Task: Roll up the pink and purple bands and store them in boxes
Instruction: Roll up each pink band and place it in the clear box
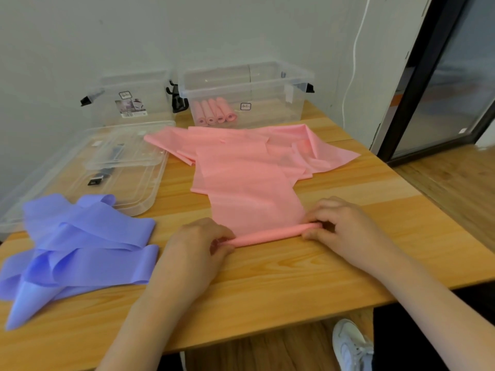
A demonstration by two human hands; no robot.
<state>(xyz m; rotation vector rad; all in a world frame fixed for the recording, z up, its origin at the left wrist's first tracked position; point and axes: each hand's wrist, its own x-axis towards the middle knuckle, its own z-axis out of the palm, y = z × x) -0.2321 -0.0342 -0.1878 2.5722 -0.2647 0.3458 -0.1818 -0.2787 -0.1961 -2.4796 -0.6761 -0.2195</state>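
Wooden table point(267, 285), pale grain, smooth top. Pink band point(251, 188): thin, matte, stretchy sheet lying flat mid-table, its near end wound into a narrow tight roll. Left hand point(198, 247) pinches the roll's left end, fingers curled over it. Right hand point(340, 223) pinches the right end, fingers bent round it. More pink sheets lie rumpled beyond. Purple bands point(85, 247), glossy, loosely heaped at near left. Far right, clear plastic box point(267, 87) holds four rolled pink bands point(214, 111). Far left, second clear box point(134, 95); transparent lids point(123, 167) lie flat before it.
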